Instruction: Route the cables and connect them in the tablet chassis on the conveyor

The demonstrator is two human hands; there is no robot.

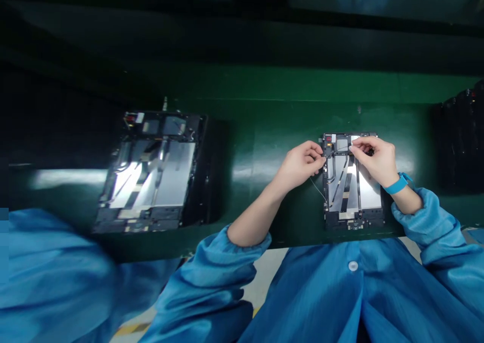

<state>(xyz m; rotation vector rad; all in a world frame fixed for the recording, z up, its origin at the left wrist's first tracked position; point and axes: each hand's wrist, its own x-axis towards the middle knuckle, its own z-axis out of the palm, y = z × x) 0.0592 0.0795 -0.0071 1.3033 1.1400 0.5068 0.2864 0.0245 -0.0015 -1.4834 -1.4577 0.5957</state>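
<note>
An opened tablet (353, 196) lies flat on the green bench, its silver inside, dark flex strips and circuit boards showing. At its upper left edge is my left hand (300, 164), fingers curled in a pinch. From that hand a thin cable (318, 189) runs down to the tablet's left side. My right hand (378, 159), with a blue wrist strap (397, 184), bends over the tablet's upper right part. Its thumb and forefinger press together near a pale square on the board; what lies between them is too small to make out.
To the left a stack of similar opened tablets (151, 176) stands on the green bench (260, 156). Another dark stack (459, 136) rises at the far right. A blue-sleeved person (56, 272) is close on the left. A dark ledge (227, 45) spans the back.
</note>
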